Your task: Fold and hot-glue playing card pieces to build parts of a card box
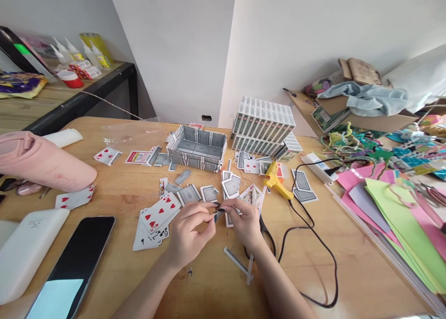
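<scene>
Both hands meet over the middle of the table, fingertips almost touching. My left hand (195, 226) is closed in a pinch, and my right hand (244, 219) pinches too. Whatever lies between the fingers is small and mostly hidden. Below the left hand's wrist side fan several playing cards (162, 214), a five of hearts on top. Cut card pieces (190, 194) are scattered just beyond the fingers. Further back stands an open box made of playing cards (197, 152). A yellow glue gun (278, 182) rests right of the right hand, and scissors (266, 237) lie partly under that hand.
Stacked card decks (263, 124) stand against the wall. The glue gun's black cable (334, 263) loops over the right side to a power strip (318, 166). Coloured paper (397, 226) covers the right edge. A phone (76, 263), a white power bank (33, 249) and a pink tumbler (49, 163) lie left.
</scene>
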Demonstrator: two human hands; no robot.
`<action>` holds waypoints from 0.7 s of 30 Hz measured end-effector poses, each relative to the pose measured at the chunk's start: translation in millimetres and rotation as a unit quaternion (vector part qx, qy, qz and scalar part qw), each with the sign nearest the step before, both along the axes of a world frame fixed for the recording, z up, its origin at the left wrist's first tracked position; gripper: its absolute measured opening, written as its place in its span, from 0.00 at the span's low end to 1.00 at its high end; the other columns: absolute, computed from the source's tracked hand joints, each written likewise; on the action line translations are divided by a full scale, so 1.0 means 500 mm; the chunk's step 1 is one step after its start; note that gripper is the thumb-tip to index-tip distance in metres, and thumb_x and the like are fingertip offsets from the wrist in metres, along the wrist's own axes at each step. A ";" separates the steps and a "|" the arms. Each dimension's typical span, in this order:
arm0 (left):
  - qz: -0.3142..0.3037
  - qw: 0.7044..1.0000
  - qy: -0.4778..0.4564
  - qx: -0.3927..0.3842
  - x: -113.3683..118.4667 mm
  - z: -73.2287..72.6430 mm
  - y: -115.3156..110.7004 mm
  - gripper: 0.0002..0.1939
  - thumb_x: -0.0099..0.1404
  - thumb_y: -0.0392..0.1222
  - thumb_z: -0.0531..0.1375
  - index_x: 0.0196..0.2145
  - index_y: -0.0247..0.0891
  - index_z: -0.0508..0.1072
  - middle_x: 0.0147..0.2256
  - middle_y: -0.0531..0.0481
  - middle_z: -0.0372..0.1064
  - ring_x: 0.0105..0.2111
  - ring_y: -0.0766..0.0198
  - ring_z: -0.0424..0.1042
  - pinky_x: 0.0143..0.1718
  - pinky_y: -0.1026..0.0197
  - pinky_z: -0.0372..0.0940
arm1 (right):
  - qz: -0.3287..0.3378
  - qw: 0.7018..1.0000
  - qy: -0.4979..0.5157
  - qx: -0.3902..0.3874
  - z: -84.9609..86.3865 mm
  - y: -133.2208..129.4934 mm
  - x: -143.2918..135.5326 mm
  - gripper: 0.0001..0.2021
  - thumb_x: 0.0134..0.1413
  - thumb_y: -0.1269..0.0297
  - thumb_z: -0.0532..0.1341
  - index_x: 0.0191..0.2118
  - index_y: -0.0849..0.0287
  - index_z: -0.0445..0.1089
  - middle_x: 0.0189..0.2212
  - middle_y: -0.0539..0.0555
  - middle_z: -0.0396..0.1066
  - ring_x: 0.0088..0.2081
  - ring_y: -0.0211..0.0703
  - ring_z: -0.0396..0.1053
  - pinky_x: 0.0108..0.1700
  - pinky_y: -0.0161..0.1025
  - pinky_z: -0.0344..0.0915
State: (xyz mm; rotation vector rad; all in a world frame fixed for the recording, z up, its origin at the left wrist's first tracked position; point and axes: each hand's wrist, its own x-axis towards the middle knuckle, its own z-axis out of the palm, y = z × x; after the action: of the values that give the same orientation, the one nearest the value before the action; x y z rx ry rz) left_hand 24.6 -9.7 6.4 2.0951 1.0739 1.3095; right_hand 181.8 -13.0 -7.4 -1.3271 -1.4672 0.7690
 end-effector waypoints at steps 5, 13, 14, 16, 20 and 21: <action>-0.021 0.998 -0.018 -0.056 -0.005 0.001 0.002 0.08 0.60 0.30 0.56 0.27 0.38 0.72 0.27 0.49 0.70 0.40 0.60 0.73 0.39 0.60 0.68 | 0.028 0.999 0.014 -0.006 -0.002 0.004 0.012 0.07 0.53 0.67 0.58 0.29 0.58 0.73 0.26 0.52 0.75 0.29 0.41 0.72 0.33 0.36 0.68; 0.005 0.998 -0.036 -0.044 -0.010 -0.002 0.009 0.08 0.60 0.31 0.57 0.33 0.39 0.74 0.32 0.48 0.72 0.36 0.63 0.72 0.38 0.61 0.68 | 0.008 1.000 0.000 0.021 -0.002 0.001 0.011 0.06 0.54 0.66 0.57 0.32 0.58 0.71 0.27 0.53 0.74 0.30 0.41 0.71 0.33 0.37 0.68; 0.001 0.999 -0.032 -0.041 -0.010 -0.001 0.008 0.09 0.60 0.31 0.56 0.34 0.39 0.75 0.33 0.48 0.72 0.37 0.63 0.72 0.38 0.60 0.68 | 0.020 0.999 0.000 0.025 0.000 0.002 0.012 0.06 0.54 0.65 0.58 0.34 0.58 0.71 0.28 0.54 0.74 0.31 0.41 0.71 0.34 0.37 0.68; -0.002 0.999 -0.025 -0.037 -0.009 0.000 0.006 0.10 0.61 0.31 0.56 0.36 0.39 0.75 0.34 0.47 0.72 0.37 0.62 0.72 0.39 0.60 0.69 | 0.046 0.998 -0.004 0.039 0.004 0.004 0.013 0.06 0.53 0.65 0.59 0.35 0.58 0.72 0.30 0.55 0.74 0.32 0.42 0.71 0.34 0.38 0.68; -0.006 0.999 -0.016 -0.040 -0.008 -0.002 0.005 0.11 0.60 0.31 0.56 0.37 0.39 0.75 0.34 0.47 0.72 0.37 0.63 0.73 0.38 0.61 0.69 | 0.061 0.997 0.004 0.052 0.006 0.007 0.013 0.05 0.53 0.65 0.59 0.33 0.57 0.73 0.29 0.54 0.74 0.32 0.42 0.71 0.34 0.39 0.67; -0.007 0.999 -0.017 -0.040 -0.008 -0.003 0.005 0.10 0.60 0.31 0.56 0.37 0.39 0.75 0.34 0.47 0.72 0.37 0.63 0.73 0.38 0.61 0.69 | 0.062 0.997 0.009 0.049 0.005 0.008 0.013 0.05 0.52 0.65 0.60 0.32 0.57 0.73 0.28 0.54 0.74 0.31 0.42 0.70 0.34 0.39 0.67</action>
State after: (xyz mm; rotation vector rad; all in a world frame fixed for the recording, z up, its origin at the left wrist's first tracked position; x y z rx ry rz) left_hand 20.6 -6.9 4.8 2.0121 1.0774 1.2697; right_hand 188.4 -9.1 -4.9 -1.1622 -1.5639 0.7761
